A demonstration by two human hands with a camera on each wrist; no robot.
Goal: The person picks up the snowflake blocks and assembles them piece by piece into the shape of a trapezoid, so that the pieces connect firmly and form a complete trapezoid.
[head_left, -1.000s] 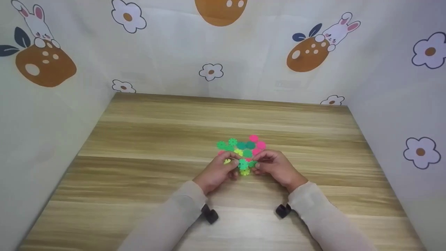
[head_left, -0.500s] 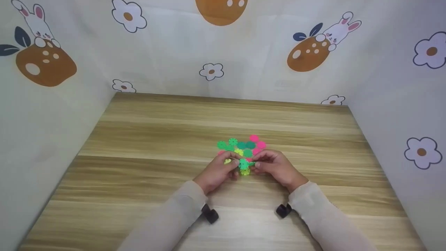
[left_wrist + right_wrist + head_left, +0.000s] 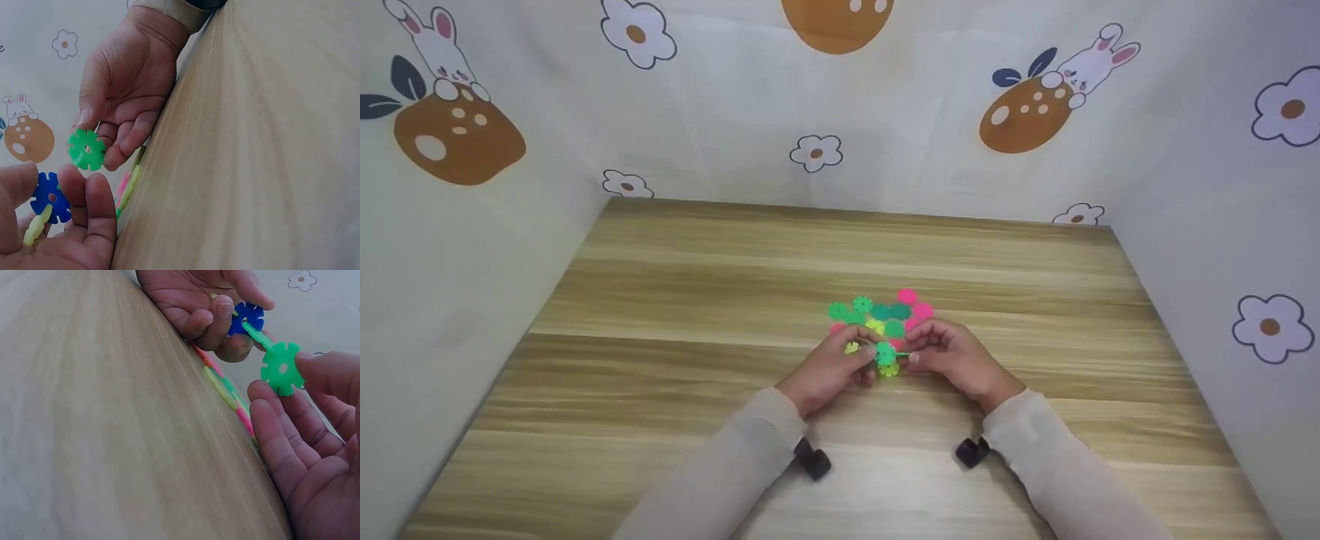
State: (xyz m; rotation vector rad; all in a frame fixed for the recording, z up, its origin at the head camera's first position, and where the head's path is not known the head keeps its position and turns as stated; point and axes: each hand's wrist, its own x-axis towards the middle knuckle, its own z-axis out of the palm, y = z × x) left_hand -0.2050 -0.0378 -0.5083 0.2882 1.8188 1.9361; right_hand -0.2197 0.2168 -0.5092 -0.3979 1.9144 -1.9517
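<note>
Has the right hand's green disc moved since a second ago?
Yes: the green disc tipped nearly edge-on in the head view, barely shifting against the table.

The person's sleeved forearms (image 3: 720, 465) slant inward, left hand (image 3: 831, 367) and right hand (image 3: 964, 361) facing each other, close, each pinching between thumb (image 3: 329, 374) and fingers (image 3: 274, 433).

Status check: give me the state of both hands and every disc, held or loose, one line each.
Left hand: pinching the blue disc
Right hand: pinching the outer green disc
Blue disc: held off the table
Yellow disc: apparently slotted into the blue disc
Inner green disc: apparently slotted into the blue disc
Outer green disc: at the inner one's edge; can't tell if joined
Loose discs: on the table, some partly hidden
</note>
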